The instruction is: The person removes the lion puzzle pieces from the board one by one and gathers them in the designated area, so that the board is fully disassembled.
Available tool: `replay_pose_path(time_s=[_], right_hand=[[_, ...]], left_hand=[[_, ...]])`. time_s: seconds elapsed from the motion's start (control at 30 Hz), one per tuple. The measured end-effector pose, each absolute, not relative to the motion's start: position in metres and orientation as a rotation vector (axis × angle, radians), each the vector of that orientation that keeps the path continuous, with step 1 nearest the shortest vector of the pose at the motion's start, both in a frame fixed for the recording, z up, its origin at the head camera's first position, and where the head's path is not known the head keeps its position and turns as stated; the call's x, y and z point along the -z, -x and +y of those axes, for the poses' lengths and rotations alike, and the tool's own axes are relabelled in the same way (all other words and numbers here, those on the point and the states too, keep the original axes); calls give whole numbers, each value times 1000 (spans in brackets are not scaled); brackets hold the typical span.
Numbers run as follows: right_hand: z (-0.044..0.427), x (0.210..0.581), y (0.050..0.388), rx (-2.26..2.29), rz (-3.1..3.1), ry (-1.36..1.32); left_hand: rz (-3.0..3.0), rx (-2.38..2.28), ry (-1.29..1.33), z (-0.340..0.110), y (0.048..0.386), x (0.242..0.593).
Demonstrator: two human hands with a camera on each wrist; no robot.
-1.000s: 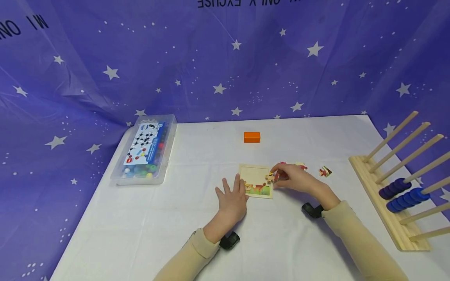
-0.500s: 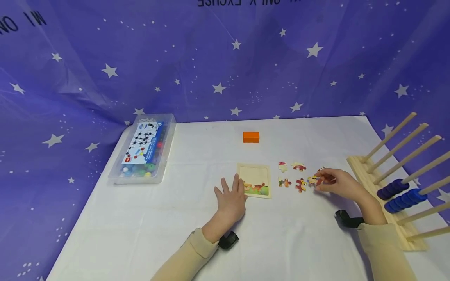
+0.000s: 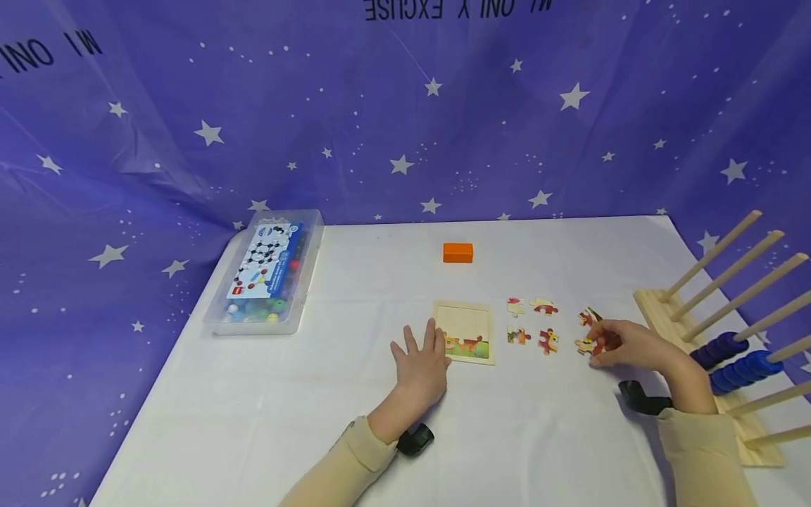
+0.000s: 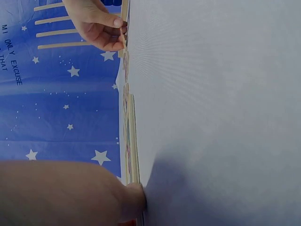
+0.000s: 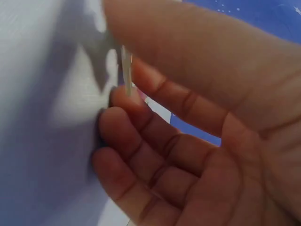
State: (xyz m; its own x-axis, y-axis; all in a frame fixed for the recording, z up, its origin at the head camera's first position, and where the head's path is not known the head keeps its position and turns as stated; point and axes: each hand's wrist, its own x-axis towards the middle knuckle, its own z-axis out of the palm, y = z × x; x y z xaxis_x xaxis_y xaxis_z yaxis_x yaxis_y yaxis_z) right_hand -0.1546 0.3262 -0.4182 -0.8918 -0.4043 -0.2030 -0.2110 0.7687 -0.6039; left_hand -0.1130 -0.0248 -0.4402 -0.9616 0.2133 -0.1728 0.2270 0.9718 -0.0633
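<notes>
A shallow wooden puzzle tray [image 3: 464, 315] lies mid-table in the head view, with pieces [image 3: 467, 346] fitted along its near edge. My left hand [image 3: 421, 366] rests at its left edge, fingers spread. Further right, my right hand [image 3: 636, 346] pinches a jigsaw piece [image 3: 586, 346] between thumb and fingers, low over the cloth. The left wrist view shows this piece [image 4: 123, 37] tilted in the fingers; in the right wrist view it appears edge-on and blurred. Just behind it lies another loose piece [image 3: 589, 317], partly covered by the fingers.
Several loose jigsaw pieces [image 3: 548, 341] lie between the tray and my right hand. An orange block [image 3: 458, 253] sits at the back. A clear plastic case [image 3: 304, 282] of coloured balls stands left. A wooden peg rack [image 3: 659, 310] with blue and purple rings stands close by my right forearm.
My right hand has carried the jigsaw piece from the tray's right edge rightward, past the loose pieces, to near the peg rack. The left hand has stayed at the tray.
</notes>
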Motion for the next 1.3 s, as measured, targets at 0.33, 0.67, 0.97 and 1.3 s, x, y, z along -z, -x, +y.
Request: replay_pose_path(time_s=[0.33,0.67,0.97,1.3], right_hand=[[325,420,152,892,2620,455],[323,419,152,885,2607,457],[288,410,153,892,2669,678],[171,423,160,848,2594,970]], left_hand=[[2950,124,-335,-25,114,442],[2961,124,-339,-25,114,442],[2954,139,-343,-28,116,442],[2942,109,-341,-32,120,441]])
